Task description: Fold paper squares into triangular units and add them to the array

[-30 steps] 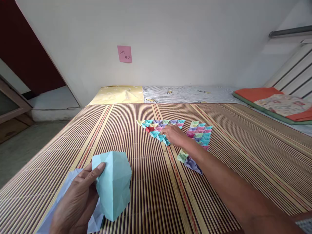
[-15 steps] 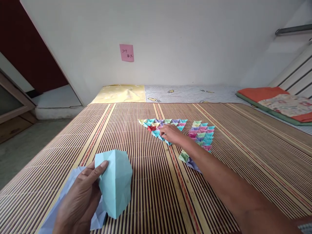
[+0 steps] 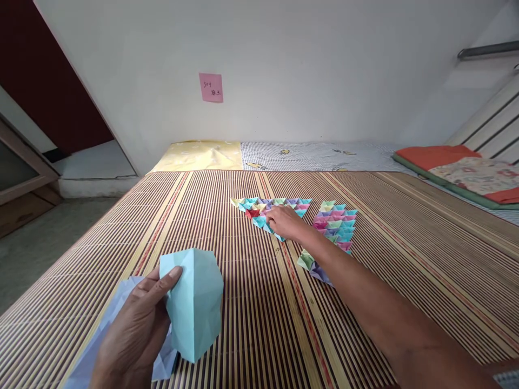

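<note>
At lower left the left hand (image 3: 130,337) pinches a light, easily creased teal folded paper (image 3: 193,308), best held by edges, while the right hand (image 3: 286,221) rests spread, gripping nothing, on fragile origami tiles (image 3: 263,209) mid-frame.

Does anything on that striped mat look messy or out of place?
Mostly tidy. Two neat clusters of folded paper pieces lie flat, but a green and a purple piece sit apart from them beside the right forearm. The left hand holds creased teal paper; the right hand rests on the left cluster.
</note>
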Motion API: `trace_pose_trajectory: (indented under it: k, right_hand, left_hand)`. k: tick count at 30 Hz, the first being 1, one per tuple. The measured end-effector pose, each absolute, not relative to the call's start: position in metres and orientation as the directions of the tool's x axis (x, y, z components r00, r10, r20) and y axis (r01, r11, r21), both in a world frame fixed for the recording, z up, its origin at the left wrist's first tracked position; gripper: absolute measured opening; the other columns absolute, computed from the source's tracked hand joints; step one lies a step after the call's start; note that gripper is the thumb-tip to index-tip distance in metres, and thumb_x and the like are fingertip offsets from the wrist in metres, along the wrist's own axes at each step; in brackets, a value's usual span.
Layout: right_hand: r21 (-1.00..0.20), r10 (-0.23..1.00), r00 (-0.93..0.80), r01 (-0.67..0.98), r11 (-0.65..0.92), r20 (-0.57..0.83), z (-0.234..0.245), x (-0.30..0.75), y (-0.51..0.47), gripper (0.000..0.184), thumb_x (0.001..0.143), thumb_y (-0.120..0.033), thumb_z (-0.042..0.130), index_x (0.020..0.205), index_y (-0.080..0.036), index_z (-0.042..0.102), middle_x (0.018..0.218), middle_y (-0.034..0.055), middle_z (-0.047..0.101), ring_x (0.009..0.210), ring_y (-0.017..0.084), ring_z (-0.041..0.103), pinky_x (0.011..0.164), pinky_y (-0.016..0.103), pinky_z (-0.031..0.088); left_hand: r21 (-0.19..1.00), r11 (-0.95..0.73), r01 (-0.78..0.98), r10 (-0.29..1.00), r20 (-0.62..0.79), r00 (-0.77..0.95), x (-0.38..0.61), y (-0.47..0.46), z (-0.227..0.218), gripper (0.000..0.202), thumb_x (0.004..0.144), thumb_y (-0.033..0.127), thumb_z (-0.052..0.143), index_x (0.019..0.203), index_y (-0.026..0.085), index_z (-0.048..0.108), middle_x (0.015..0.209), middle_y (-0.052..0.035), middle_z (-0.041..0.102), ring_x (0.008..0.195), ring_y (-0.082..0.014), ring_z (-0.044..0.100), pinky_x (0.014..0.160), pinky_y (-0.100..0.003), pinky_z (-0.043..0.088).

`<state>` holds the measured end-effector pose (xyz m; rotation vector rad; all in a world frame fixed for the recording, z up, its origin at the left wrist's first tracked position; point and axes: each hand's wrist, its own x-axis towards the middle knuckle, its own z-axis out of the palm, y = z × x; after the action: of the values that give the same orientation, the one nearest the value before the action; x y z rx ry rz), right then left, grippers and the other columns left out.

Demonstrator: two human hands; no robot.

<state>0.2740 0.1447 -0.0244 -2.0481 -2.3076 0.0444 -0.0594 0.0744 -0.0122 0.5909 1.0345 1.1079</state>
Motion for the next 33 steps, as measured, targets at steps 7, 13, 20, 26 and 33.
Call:
trace_pose_trajectory:
  k: [7,13,20,26,33]
  right_hand:
    - [-0.041,0.988,-0.14,0.989,0.143,0.059,-0.028,0.254,0.15,0.038,0.094,-0.004,0.052,0.109,-0.022,0.082,0.118,0.013,0.07,0.112,0.029,0.058,0.09,0.04,0.038]
    - [-0.048,0.989,-0.141,0.989,0.143,0.051,-0.039,0.248,0.151,0.034,0.091,-0.004,0.057,0.101,-0.021,0.085,0.117,0.0158,0.067,0.116,0.033,0.055,0.094,0.044,0.038]
    - [-0.167,0.982,-0.106,0.977,0.132,0.159,-0.026,0.257,0.151,0.034,0.091,-0.002,0.057,0.101,-0.019,0.084,0.111,0.0135,0.071,0.107,0.029,0.062,0.094,0.04,0.043]
    - [-0.316,0.924,0.03,0.943,0.1,0.382,0.007,0.286,0.129,0.033,0.098,-0.009,0.048,0.109,-0.016,0.078,0.11,0.0113,0.074,0.096,0.022,0.066,0.082,0.032,0.048]
    - [-0.322,0.946,0.111,0.947,-0.008,0.303,0.022,0.325,0.09,0.026,0.093,-0.011,0.053,0.092,-0.016,0.079,0.089,0.0063,0.078,0.075,0.018,0.066,0.068,0.028,0.043]
  left_hand:
    - [0.804,0.376,-0.46,0.915,-0.4,0.048,-0.057,0.073,-0.006,0.029,0.058,0.014,0.096,0.079,0.016,0.076,0.067,-0.0003,0.07,0.052,-0.0139,0.064,0.045,-0.019,0.058]
    - [0.81,0.365,-0.46,0.924,-0.376,0.071,-0.06,0.073,-0.008,0.039,0.053,0.013,0.1,0.085,0.017,0.079,0.072,-0.0012,0.073,0.056,-0.0149,0.066,0.048,-0.018,0.06]
    - [0.788,0.357,-0.502,0.921,-0.387,0.048,-0.058,0.072,-0.006,0.033,0.053,0.016,0.101,0.071,0.015,0.075,0.066,-0.0009,0.069,0.053,-0.0125,0.063,0.048,-0.016,0.059]
    - [0.79,0.348,-0.505,0.916,-0.401,0.003,-0.061,0.072,0.0,0.032,0.052,0.013,0.098,0.064,0.015,0.069,0.062,-0.0001,0.066,0.051,-0.0131,0.062,0.047,-0.018,0.058]
    - [0.818,0.342,-0.463,0.924,-0.382,0.007,-0.069,0.072,0.008,0.042,0.045,0.017,0.101,0.077,0.014,0.075,0.067,-0.0006,0.07,0.056,-0.0148,0.065,0.05,-0.018,0.059]
